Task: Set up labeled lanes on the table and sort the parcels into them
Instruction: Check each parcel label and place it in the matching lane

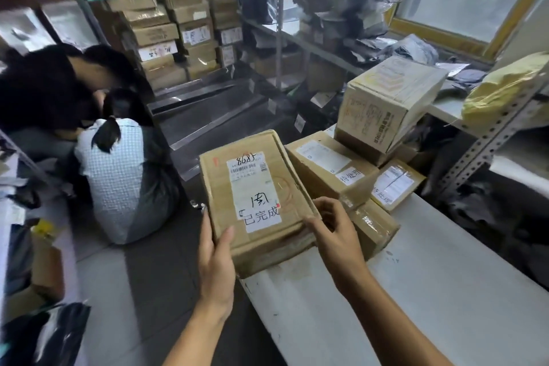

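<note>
Head view: both hands on a flat cardboard parcel [255,199] at the near left end of a white table [445,291]. Left hand [215,264] grips the parcel's near left corner, thumb laid on the top face, fingers down the left side. Right hand [335,232] holds the near right edge, fingers curled over it, thumb on top. Parcel's near end sits on the table edge and its left part overhangs the floor; can't tell whether the far end rests on anything. Top face carries a shipping label [246,168] with handwritten "8685" and a white paper slip [261,217] reading 已完成, partly over a handwritten mark.

Just right of it, touching or nearly so, a smaller brown box [326,166] with a white slip [352,176] reading 待处理. Further right a small taped box [396,184] with a similar slip, text partly cut off. A tape-wrapped box [374,229] lies just beyond the right hand. Behind these, a large printed carton [389,101] sits tilted on top of other boxes.

Two people [118,163] crouch on the floor at left, backs to camera. Stacked cartons [178,24] fill the far wall. Metal shelving [312,47] holds dark poly mailers, blurred. Yellow bag [505,92] on the right shelf.
</note>
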Tool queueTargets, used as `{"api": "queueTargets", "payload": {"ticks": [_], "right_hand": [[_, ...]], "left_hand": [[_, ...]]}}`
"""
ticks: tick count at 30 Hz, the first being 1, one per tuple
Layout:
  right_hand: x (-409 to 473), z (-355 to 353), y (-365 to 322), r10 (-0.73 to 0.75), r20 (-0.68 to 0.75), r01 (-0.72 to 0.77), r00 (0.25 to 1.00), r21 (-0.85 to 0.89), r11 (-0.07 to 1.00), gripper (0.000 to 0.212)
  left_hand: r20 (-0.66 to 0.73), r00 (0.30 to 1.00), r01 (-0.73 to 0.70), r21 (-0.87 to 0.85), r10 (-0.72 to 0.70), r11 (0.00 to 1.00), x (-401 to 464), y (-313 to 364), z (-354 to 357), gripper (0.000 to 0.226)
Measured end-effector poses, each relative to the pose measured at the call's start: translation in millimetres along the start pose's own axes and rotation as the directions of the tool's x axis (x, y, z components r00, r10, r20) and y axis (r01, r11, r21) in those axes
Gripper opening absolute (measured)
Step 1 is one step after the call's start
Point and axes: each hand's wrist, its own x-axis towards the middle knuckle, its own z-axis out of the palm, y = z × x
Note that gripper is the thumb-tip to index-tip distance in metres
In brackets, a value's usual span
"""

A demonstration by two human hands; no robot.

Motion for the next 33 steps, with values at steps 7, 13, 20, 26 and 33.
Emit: {"api": "queueTargets", "payload": {"ticks": [7, 13, 20, 26, 33], "right_hand": [[-90.4, -59.2, -3.6, 0.055, -0.010, -0.050, 0.998, 0.269, 0.962, 0.059], [-208.0, -141.1, -0.4, 0.065, -0.124, -0.032, 0.990, 0.255, 0.966, 0.066], [-370.9, -221.9, 22.7, 0.077, -0.330, 0.014, 0.941, 0.266, 0.964, 0.072], [-472.9, -269.5, 34.2, 0.039, -0.473, 0.091, 0.880, 0.248, 0.964, 0.071], [-537.5, -297.0, 51.8, 0.051, -0.605, 0.123, 0.795, 0.243, 0.962, 0.075]], "left_hand": [[0.305, 0.949, -0.086, 0.002, 0.082, 0.996, -77.8, 42.6, 23.5, 0.051], [0.425, 0.905, -0.011, 0.017, 0.003, 1.000, -182.8, 27.7, 46.0, 0.051], [0.530, 0.845, 0.020, 0.103, -0.072, 0.994, -321.3, 23.3, 85.6, 0.060], [0.684, 0.720, 0.000, 0.171, -0.118, 0.985, -414.3, 21.7, 97.5, 0.059], [0.789, 0.582, 0.021, 0.229, -0.198, 0.973, -464.1, 1.4, 112.3, 0.052]]}}
